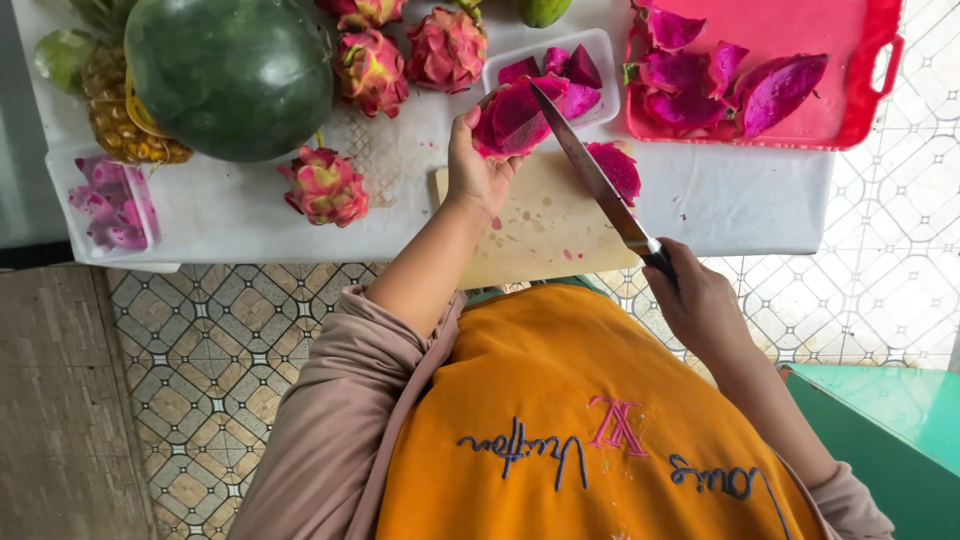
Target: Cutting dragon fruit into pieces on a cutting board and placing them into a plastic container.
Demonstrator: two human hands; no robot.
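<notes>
My left hand (pixel 478 168) holds a peeled magenta dragon fruit half (pixel 515 115) above the far edge of a wooden cutting board (pixel 535 225). My right hand (pixel 695 300) grips the dark handle of a long kitchen knife (pixel 590 170), whose blade points away from me and rests against the held fruit. Another magenta fruit piece (pixel 618 168) lies on the board to the right of the blade. Just beyond the held fruit, a white plastic tray (pixel 600 50) contains cut dragon fruit chunks.
A red tray (pixel 850 110) at the back right holds dragon fruit peels. Whole dragon fruits (pixel 325 187), a dark green watermelon (pixel 230 75) and a pineapple (pixel 120 110) sit on the white table. A clear container (pixel 105 205) of cut fruit stands far left. Tiled floor below.
</notes>
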